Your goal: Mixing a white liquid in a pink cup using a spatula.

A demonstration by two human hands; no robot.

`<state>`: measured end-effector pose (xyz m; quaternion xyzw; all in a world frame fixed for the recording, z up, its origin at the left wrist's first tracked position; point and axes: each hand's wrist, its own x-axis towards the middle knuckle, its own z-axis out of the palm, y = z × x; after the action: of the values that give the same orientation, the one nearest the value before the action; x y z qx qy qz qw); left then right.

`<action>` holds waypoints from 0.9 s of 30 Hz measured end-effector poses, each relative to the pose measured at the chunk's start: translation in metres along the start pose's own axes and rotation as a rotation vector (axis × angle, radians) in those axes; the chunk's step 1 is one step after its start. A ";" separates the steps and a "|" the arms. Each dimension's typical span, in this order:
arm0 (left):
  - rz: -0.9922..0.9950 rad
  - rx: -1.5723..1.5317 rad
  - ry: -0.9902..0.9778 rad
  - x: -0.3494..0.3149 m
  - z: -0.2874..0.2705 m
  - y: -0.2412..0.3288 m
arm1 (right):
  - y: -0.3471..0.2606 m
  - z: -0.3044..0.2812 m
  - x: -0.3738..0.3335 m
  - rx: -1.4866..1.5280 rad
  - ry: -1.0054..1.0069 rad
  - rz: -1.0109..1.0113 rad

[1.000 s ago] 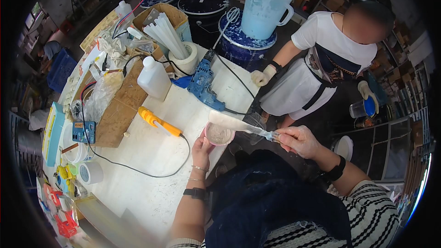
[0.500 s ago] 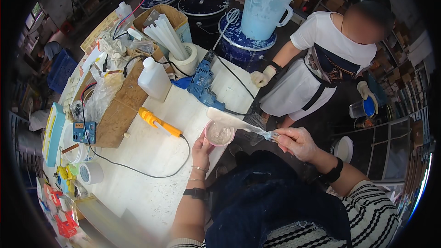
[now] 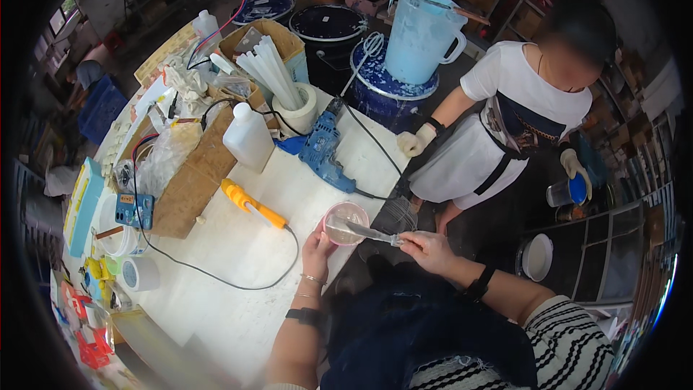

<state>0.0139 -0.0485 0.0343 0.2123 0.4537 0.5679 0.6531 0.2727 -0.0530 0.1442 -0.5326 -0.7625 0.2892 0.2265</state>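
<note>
My left hand (image 3: 318, 247) is closed round the side of a small pink tub (image 3: 333, 209), held by the table's right edge. A pale, wet-looking paste lies inside the tub. With my right hand (image 3: 427, 251) I grip the handle end of a spatula (image 3: 375, 235), smeared with pale stuff. Its blade reaches left over the rim, and its tip is in the tub; whether it touches the bottom is hidden. A yellow-orange glue gun (image 3: 253, 202) lies on the table left of the tub, and a blue drill (image 3: 324, 148) with a whisk shaft lies beyond it.
On the white table (image 3: 216, 260) stand a white plastic bottle (image 3: 247, 137), a cardboard piece (image 3: 191, 188) and a tape roll (image 3: 299, 110) holding white sticks. Across the corner stands a person (image 3: 516, 94) in gloves, near a drum with a big blue-stained jug (image 3: 422, 36). Black cords cross the tabletop.
My right hand has moved left and a little down, bringing the spatula from above the tub's rim into the tub. My left hand still holds the tub. The whole view has shifted slightly.
</note>
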 end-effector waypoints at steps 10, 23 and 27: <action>-0.019 -0.043 -0.033 -0.002 0.007 0.013 | 0.009 0.031 -0.001 -0.033 0.077 -0.077; 0.007 0.028 -0.011 -0.001 0.003 0.003 | 0.040 0.046 -0.010 -0.084 -0.125 -0.093; -0.011 0.045 -0.001 -0.001 0.008 0.004 | 0.045 0.041 -0.015 -0.119 -0.190 -0.053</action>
<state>0.0184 -0.0464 0.0417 0.2247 0.4671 0.5540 0.6515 0.2815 -0.0631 0.0827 -0.4950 -0.8101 0.2866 0.1286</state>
